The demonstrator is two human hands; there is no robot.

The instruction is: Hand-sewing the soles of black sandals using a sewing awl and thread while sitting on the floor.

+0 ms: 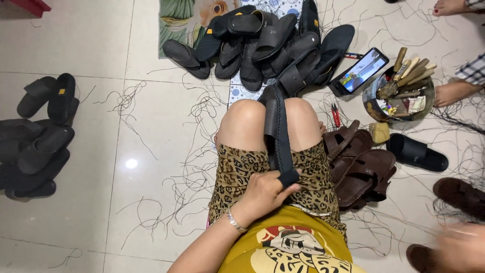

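A black sandal (277, 131) stands on edge between my knees, its heel end at my lap. My left hand (265, 193) grips that heel end, thumb over the sole, a bracelet on the wrist. My right hand (462, 247) is a blur at the lower right, out to the side above the floor; I cannot tell whether it holds anything. I sit on the tiled floor in leopard-print shorts and a yellow shirt.
A heap of black sandals (268, 43) lies ahead, more black ones (40, 136) at the left, brown ones (361, 169) by my right thigh. A phone (359, 71), a round tin of tools (401, 91), red cutters (336, 115) and loose black threads cover the floor. Another person's feet (452, 93) show at right.
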